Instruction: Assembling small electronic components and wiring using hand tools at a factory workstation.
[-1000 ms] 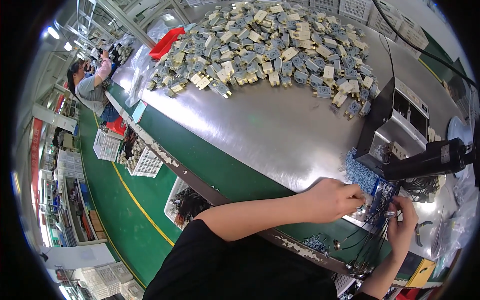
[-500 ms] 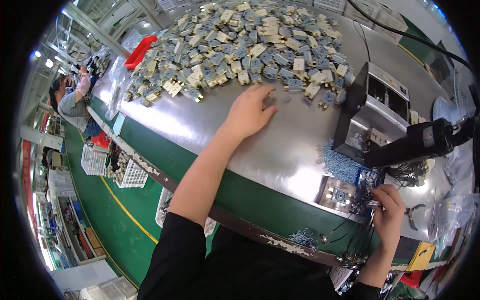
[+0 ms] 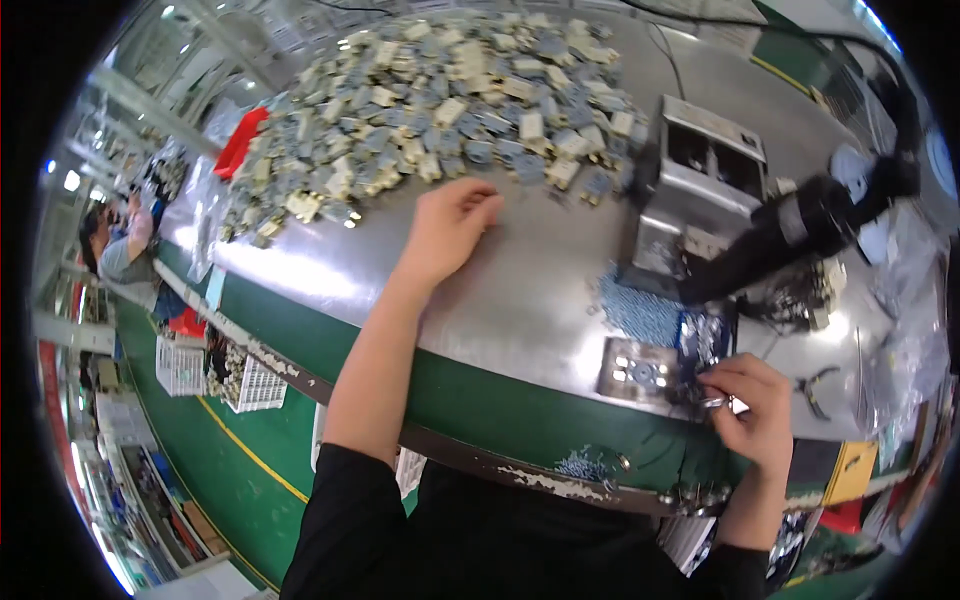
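Observation:
My left hand [image 3: 452, 228] rests over the metal tabletop at the near edge of a large pile of grey and cream connector-like blocks [image 3: 450, 112]. Its fingers are loosely curled, with a small gap to the thumb and nothing visible between them. At the right, my right hand [image 3: 752, 408] pinches a small shiny metal piece [image 3: 728, 404]. What that piece is cannot be made out. Beside these fingers lie a blue tray of small metal parts [image 3: 703, 335] and a square metal fixture [image 3: 638, 370] with a grey part seated in it.
Many small bluish screws [image 3: 640, 312] lie before a metal box-shaped machine [image 3: 690, 190]. A black cylindrical tool [image 3: 770, 240] slants beside it. Pliers [image 3: 818, 392] lie far right; loose screws [image 3: 585, 465] sit by the front edge. A red bin [image 3: 240, 143] stands back left.
The view has shifted, so the bench appears further left. My left thumb has drawn closer to its fingers. My right hand stays by the blue tray, its metal piece now tilted differently.

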Action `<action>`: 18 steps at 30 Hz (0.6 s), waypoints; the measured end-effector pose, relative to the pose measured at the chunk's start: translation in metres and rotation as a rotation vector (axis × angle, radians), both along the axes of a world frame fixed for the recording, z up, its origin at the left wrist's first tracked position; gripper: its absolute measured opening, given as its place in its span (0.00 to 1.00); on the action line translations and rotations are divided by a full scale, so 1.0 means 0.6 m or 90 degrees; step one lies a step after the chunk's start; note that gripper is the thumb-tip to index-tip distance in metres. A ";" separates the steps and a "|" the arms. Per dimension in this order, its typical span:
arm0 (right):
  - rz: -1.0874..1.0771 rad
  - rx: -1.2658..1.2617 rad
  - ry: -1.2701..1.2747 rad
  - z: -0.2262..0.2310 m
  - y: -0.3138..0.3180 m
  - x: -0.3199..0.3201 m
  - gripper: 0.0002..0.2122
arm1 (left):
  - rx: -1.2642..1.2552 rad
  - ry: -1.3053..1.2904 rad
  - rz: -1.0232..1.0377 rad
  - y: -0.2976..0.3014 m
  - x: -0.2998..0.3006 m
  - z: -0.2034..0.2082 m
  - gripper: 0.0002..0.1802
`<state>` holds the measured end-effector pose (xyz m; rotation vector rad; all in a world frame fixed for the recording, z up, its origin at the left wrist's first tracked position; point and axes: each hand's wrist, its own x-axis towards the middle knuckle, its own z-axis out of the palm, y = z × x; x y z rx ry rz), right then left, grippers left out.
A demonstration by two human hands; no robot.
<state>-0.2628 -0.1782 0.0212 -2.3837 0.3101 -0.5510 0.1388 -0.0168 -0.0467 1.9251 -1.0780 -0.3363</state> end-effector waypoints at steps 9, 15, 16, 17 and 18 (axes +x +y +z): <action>0.138 0.161 -0.005 0.023 -0.050 0.025 0.05 | -0.148 0.399 -0.211 0.005 -0.215 0.062 0.12; -0.051 0.137 -0.091 0.010 -0.035 0.033 0.07 | 0.000 0.332 -0.298 -0.010 -0.272 0.035 0.11; -0.084 0.185 -0.080 0.009 -0.030 0.031 0.10 | 0.000 0.334 -0.297 -0.012 -0.278 0.033 0.11; -0.084 0.186 -0.077 0.005 -0.030 0.029 0.10 | -0.013 0.320 -0.305 -0.014 -0.283 0.030 0.11; -0.069 0.145 -0.104 -0.003 -0.030 0.027 0.09 | -0.026 0.305 -0.312 -0.016 -0.287 0.028 0.11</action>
